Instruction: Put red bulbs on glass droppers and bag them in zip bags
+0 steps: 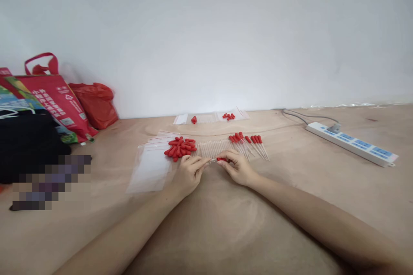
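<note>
My left hand (189, 175) is closed, pinching a thin glass dropper tube (212, 160) by its length. Facing it, my right hand (238, 168) pinches a red rubber bulb (221, 159) at the tube's right end; whether the tube sits inside the bulb cannot be made out. Beyond my left fingers lies a heap of loose red bulbs (180, 148) on clear zip bags (150, 168). A row of bare glass tubes (211, 149) stretches to the right of the heap. Past my right hand, several droppers with red bulbs fitted (257, 139) lie side by side.
Near the wall lie more clear bags (206, 118) with tubes and a few red bulbs on them. A white power strip (351, 142) with a plugged-in cord is at the right. Red bags (97, 105) and a black bag (29, 146) stand at the left; a pixelated patch lies before them.
</note>
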`<state>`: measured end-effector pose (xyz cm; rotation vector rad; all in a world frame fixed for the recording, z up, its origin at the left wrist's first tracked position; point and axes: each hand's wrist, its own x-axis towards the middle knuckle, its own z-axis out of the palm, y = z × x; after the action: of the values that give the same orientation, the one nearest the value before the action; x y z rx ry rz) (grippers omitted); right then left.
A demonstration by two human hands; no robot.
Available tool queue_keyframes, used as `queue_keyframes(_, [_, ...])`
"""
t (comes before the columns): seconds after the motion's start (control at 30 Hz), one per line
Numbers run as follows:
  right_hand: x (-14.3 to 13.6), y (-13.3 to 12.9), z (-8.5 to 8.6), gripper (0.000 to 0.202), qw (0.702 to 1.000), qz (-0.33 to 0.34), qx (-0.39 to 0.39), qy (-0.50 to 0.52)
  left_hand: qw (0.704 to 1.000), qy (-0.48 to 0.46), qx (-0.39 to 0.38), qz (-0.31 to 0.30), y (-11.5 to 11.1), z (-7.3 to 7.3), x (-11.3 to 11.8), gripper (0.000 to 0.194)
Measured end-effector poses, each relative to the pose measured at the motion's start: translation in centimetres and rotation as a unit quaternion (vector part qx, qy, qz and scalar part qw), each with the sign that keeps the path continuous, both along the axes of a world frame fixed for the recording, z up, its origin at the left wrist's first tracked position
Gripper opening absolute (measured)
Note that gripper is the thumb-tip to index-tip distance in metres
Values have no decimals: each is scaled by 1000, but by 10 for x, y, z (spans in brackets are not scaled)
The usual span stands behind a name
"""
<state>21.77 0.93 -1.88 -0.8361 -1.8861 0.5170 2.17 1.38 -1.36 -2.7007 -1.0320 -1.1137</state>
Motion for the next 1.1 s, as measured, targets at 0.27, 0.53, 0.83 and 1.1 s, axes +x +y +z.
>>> queue_keyframes(0.27, [1,-2,-3,13,1000,14,16,-10,999,18,36,-5,-1,-1,2,29])
queue_keyframes(0.53, [4,-4,-4,16,997,40,43,-56,994,86,63,-2,-7,3,0,35])
queue_keyframes(0.83, [5,-4,-3,19,989,44,55,-128,995,82,60,-5,-11,3,3,32])
queue_keyframes(1.1, [4,-7,0,16,979,27,72,-187,995,71,70,-22,-14,4,8,29])
